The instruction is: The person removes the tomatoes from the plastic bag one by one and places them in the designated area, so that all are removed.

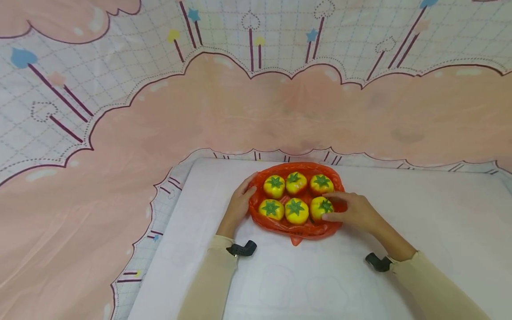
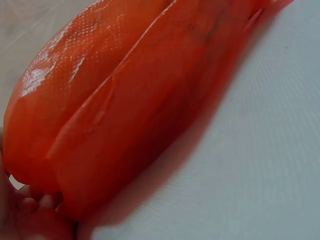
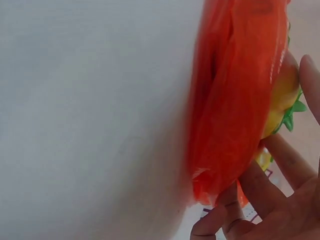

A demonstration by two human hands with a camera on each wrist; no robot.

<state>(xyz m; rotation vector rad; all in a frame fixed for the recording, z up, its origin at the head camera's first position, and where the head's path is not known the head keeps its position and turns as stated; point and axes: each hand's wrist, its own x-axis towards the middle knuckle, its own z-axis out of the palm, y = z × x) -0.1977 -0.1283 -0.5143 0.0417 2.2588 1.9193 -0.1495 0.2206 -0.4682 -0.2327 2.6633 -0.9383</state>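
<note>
A red plastic bag point(image 1: 276, 227) lies with its mouth spread wide in the head view. Inside sit several glossy yellow-and-red tomatoes with green star-shaped tops, in two rows. My right hand point(image 1: 358, 211) holds the front-right tomato point(image 1: 318, 208), thumb on its near side and a finger on its far side. In the right wrist view, the other fingers point(image 3: 260, 187) lie by the bag's outer wall. At the bag's left rim, my left hand point(image 1: 240, 201) grips the plastic. Only part of that hand point(image 2: 30, 212) shows in the left wrist view, at the lower left.
The bag stands on a white table point(image 1: 296, 280) near its back edge. Behind hangs a pink and white patterned cloth point(image 1: 280, 115). A dark band with a small camera point(image 1: 244, 249) is on the left wrist, another camera point(image 1: 378, 262) on the right.
</note>
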